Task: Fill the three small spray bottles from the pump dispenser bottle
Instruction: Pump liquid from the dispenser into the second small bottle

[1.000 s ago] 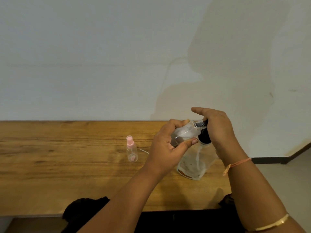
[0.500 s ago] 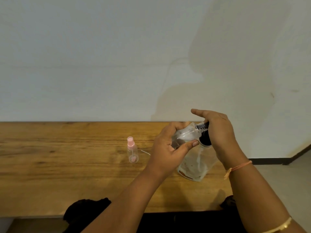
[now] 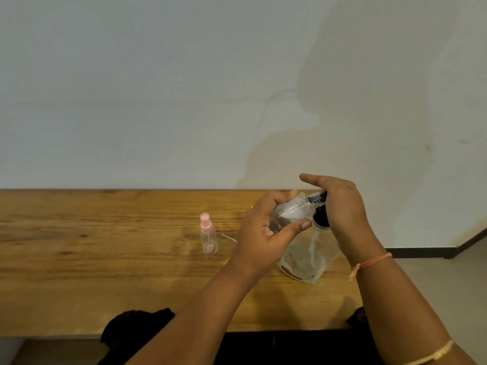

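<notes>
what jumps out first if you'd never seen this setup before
The two hands meet right of centre over the wooden table. The left hand grips a small clear bottle tilted on its side, its neck at the black nozzle of the pump dispenser bottle, whose pump head the right hand covers. Next, a pink-capped spray bottle stands upright alone on the table, left of the hands.

Left hand [image 3: 263, 238] round small bottle [image 3: 287, 212] — right hand [image 3: 342, 206] on pump dispenser [image 3: 311, 256].
</notes>
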`<move>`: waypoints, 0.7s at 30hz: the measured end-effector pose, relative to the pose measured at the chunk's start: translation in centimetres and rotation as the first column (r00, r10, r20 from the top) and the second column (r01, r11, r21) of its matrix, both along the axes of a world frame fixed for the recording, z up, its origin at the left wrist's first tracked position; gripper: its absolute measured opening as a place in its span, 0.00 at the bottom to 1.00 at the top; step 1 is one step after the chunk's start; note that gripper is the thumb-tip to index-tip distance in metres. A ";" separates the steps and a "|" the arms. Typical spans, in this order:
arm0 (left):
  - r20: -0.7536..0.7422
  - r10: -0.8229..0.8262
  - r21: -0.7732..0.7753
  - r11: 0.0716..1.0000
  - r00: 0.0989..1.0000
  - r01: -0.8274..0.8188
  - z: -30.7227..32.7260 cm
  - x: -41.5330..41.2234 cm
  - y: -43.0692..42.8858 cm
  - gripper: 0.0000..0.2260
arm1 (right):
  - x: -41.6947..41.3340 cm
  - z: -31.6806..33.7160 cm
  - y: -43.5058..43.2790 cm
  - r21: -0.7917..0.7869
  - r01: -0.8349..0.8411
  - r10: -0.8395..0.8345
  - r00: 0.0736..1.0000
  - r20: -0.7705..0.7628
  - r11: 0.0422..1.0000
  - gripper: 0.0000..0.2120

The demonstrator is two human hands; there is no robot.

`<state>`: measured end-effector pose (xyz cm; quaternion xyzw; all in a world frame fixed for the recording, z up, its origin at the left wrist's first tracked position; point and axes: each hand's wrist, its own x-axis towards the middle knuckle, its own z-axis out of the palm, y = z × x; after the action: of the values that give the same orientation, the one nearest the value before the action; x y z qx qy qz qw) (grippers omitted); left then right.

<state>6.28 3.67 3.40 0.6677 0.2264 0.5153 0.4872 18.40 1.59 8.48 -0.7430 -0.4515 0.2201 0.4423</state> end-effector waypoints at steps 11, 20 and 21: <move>-0.029 0.007 -0.034 0.999 1.000 -0.008 -0.3 0.2 0.1 0.12 | 0.6 -0.4 0.7 -0.212 -0.003 0.071 0.947 0.313 0.977 0.22; 0.012 0.018 0.012 1.000 1.000 -0.018 0.1 0.1 0.3 0.18 | -0.1 1.2 0.7 0.031 0.013 -0.009 0.989 -0.147 0.999 0.18; 0.014 0.018 0.015 1.000 1.000 -0.018 0.1 0.1 0.4 0.18 | 0.0 1.0 0.8 0.032 0.009 -0.005 0.992 -0.122 0.999 0.18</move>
<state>6.37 4.09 3.49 0.6658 0.2251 0.5258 0.4791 18.42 2.39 9.43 -0.7223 -0.4246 0.2562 0.4820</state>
